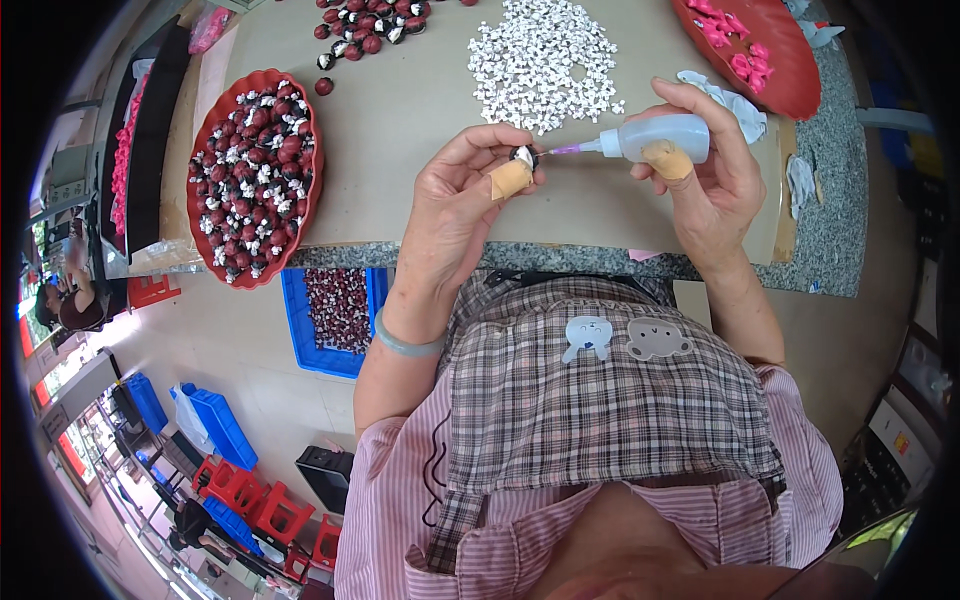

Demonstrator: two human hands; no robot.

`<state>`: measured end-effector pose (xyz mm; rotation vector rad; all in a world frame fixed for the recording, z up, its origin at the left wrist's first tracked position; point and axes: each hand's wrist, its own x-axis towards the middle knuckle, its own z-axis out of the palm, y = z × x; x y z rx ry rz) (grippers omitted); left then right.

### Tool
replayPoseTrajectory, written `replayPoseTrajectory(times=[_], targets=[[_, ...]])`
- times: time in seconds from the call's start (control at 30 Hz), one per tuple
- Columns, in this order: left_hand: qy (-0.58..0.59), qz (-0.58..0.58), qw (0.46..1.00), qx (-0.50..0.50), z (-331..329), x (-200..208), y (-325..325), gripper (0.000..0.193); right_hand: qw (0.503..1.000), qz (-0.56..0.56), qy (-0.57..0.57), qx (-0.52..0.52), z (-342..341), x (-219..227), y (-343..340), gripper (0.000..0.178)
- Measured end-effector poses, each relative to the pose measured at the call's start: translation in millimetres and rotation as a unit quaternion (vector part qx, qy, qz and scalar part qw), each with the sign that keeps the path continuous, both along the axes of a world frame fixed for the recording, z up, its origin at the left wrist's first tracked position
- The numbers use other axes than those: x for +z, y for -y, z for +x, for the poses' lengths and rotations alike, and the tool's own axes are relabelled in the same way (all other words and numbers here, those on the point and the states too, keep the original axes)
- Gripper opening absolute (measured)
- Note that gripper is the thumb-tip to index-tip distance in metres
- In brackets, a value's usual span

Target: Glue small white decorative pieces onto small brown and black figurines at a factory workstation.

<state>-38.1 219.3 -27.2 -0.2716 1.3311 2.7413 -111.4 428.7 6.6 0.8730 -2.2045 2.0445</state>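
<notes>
Between the fingertips of my left hand [465,190] is a small round black-and-white piece [523,156]. My right hand [715,185] is closed round a translucent squeeze bottle [640,136], tipped on its side, with a purple-based needle nozzle [567,149]. The needle's tip points left and reaches the small piece; whether it touches is too fine to tell. Each thumb wears a tan finger cot. Just beyond my hands, many tiny white pieces [540,65] lie spread on the table.
A red scalloped tray [318,165] of dark red, black and white pieces overhangs the table's near edge at left. Similar loose balls [372,44] lie at the far left. Another red tray [790,85] holds pink pieces. Below stands a filled blue crate [340,362]. Other people are at far left.
</notes>
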Motion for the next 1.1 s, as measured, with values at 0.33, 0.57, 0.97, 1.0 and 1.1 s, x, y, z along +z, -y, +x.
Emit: replayPoseTrajectory(times=[0.33,0.57,0.97,1.0,1.1], targets=[[0.012,-0.007,1.0,-0.002,-0.1,1.6,-2.2,0.025,0.992,0.073,-0.103,-0.01,0.7,-4.5,-0.4,0.038],[0.019,-0.017,1.0,-0.009,-0.3,0.2,-3.3,0.025,0.987,0.104,-0.124,-0.009,2.1,-0.7,0.7,0.039],[0.015,-0.032,0.999,-0.003,0.7,-6.2,1.4,0.025,0.99,0.094,-0.102,-0.026,-1.1,-1.7,-6.1,0.032],[0.013,-0.031,0.999,-0.006,0.6,-6.6,3.7,0.025,0.999,0.027,-0.014,-0.008,-4.3,-3.7,-9.6,0.031],[0.031,-0.039,0.999,0.016,3.3,-8.1,11.2,0.027,0.985,-0.08,0.148,0.042,-23.6,-19.4,-25.9,0.04]])
